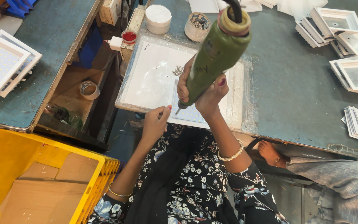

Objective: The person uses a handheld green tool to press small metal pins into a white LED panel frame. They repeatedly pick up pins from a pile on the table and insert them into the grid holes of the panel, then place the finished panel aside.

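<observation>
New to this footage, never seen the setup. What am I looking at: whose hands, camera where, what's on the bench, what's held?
One picture, from a camera worn on the person's head, looking down. No machine: two bare hands. The right hand has a grip on a green powered screwdriver, tip down on a square LED panel. The left hand rests at the panel's near edge. It lies on a plastic-wrapped white board with a small pile of screws, on a grey-blue bench. White square frames are stacked far right.

Right hand [204,93] clenched; left hand [156,122] loosely curled.
</observation>
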